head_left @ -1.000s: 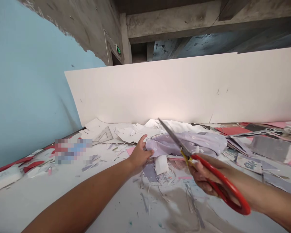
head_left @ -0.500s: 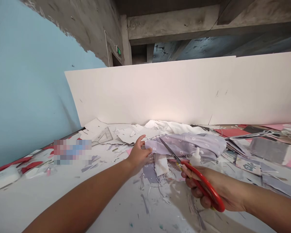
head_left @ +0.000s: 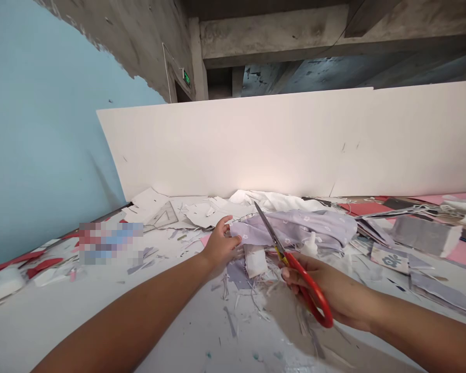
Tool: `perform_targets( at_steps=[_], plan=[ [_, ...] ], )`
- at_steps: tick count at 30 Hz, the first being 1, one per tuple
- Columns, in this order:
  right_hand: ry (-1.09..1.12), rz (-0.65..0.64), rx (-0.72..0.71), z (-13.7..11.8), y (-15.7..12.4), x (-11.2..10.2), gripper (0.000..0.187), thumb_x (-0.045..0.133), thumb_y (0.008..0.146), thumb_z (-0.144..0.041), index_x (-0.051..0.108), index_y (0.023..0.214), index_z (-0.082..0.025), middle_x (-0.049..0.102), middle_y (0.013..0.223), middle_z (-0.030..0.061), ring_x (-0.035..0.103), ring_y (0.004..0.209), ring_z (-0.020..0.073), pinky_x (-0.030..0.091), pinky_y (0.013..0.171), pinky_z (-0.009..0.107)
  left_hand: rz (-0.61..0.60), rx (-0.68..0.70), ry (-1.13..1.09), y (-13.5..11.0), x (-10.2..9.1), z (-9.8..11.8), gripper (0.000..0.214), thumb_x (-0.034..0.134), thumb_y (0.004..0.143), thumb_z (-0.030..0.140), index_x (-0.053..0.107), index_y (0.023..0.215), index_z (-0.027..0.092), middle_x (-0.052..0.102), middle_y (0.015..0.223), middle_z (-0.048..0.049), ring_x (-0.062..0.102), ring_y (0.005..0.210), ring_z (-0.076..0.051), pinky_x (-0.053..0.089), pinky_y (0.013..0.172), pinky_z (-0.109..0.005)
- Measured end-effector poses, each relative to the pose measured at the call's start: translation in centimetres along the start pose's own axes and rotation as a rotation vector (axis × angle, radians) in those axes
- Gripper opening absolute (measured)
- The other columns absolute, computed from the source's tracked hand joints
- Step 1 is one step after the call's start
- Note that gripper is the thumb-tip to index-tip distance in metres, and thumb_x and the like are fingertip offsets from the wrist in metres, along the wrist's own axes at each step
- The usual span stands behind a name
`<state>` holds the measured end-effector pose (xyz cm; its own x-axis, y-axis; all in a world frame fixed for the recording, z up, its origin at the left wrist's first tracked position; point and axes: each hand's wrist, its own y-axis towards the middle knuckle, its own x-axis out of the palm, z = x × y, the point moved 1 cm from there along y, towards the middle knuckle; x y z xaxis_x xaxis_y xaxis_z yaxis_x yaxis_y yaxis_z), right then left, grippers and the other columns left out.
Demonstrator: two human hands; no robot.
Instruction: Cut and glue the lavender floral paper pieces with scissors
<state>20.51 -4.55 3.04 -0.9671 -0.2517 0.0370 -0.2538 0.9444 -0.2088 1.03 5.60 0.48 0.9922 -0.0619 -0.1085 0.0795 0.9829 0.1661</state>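
My right hand [head_left: 310, 277] is wrapped around the red handles of a pair of scissors [head_left: 305, 282]. Their blades look closed, pointing up and away over a lavender cloth [head_left: 291, 225] printed with white flowers. At the cloth's left end is my left hand [head_left: 221, 243], thumb on its edge and index finger raised; the other fingers are mostly hidden. A small white nozzle bottle [head_left: 311, 243] stands just beyond my right hand. Between my hands lie a white scrap [head_left: 256, 260], a darker lavender piece [head_left: 238, 274] and loose threads.
A tall white panel [head_left: 236, 145] closes off the table's back. Along it lie a white cloth [head_left: 275, 200], cardboard pieces and a clear set square [head_left: 165, 215]. At right are a clear plastic box [head_left: 423, 235], fabric strips and a marked card [head_left: 390, 257]. Red scraps [head_left: 44, 267] lie at left.
The scissors and my right hand have shifted left, and the blades now point more steeply upward. My left hand stays at the cloth's end. The view has shifted slightly.
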Motion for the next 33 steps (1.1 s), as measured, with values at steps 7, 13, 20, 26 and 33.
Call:
perform_targets(
  at_steps=[7, 13, 20, 26, 33],
  plan=[
    [0.132, -0.08, -0.022, 1.1, 3.3, 1.1, 0.052, 0.06, 0.063, -0.06, 0.027, 0.063, -0.02, 0.024, 0.051, -0.0102, 0.019, 0.041, 0.0023, 0.015, 0.038, 0.015, 0.006, -0.045, -0.072, -0.7, 0.7, 0.1, 0.062, 0.057, 0.066, 0.014, 0.035, 0.123, 0.023, 0.051, 0.111, -0.0077, 0.05, 0.056, -0.004, 0.042, 0.051, -0.019],
    [-0.01, -0.165, -0.05, 1.9, 3.2, 0.3, 0.059, 0.04, 0.06, -0.078, 0.033, 0.065, -0.019, 0.029, 0.055, -0.0085, 0.023, 0.041, 0.0024, 0.022, 0.036, 0.014, -0.005, -0.022, -0.08, -0.6, 0.7, -0.5, 0.06, 0.058, 0.064, 0.015, 0.037, 0.12, 0.022, 0.053, 0.108, -0.0079, 0.052, 0.06, -0.005, 0.041, 0.053, -0.019],
    [-0.225, -0.228, 0.135, 0.2, 1.0, -1.5, 0.065, 0.02, 0.067, -0.079, 0.044, 0.067, -0.018, 0.048, 0.047, -0.0014, 0.04, 0.032, 0.0074, 0.034, 0.03, 0.019, -0.005, -0.043, -0.078, -0.6, 0.3, -0.4, 0.058, 0.059, 0.064, 0.016, 0.039, 0.118, 0.022, 0.055, 0.099, -0.0056, 0.052, 0.059, -0.006, 0.041, 0.053, -0.019],
    [-0.365, -0.196, 0.418, 0.2, -0.4, -2.9, 0.078, 0.009, 0.061, -0.083, 0.048, 0.054, -0.016, 0.05, 0.038, 0.004, 0.043, 0.024, 0.0109, 0.034, 0.026, 0.023, 0.033, -0.038, -0.102, -0.8, 0.8, 0.3, 0.052, 0.057, 0.064, 0.015, 0.04, 0.113, 0.021, 0.054, 0.095, -0.0036, 0.054, 0.059, -0.007, 0.043, 0.054, -0.021],
    [-0.305, -0.309, 0.503, -0.1, -0.6, -1.9, 0.078, 0.01, 0.06, -0.084, 0.05, 0.055, -0.017, 0.047, 0.034, 0.0024, 0.049, 0.026, 0.0153, 0.038, 0.026, 0.025, 0.08, -0.013, -0.108, -0.7, 1.0, -0.1, 0.047, 0.058, 0.064, 0.017, 0.042, 0.108, 0.021, 0.054, 0.095, -0.0043, 0.056, 0.061, -0.008, 0.042, 0.056, -0.022]
  ],
)
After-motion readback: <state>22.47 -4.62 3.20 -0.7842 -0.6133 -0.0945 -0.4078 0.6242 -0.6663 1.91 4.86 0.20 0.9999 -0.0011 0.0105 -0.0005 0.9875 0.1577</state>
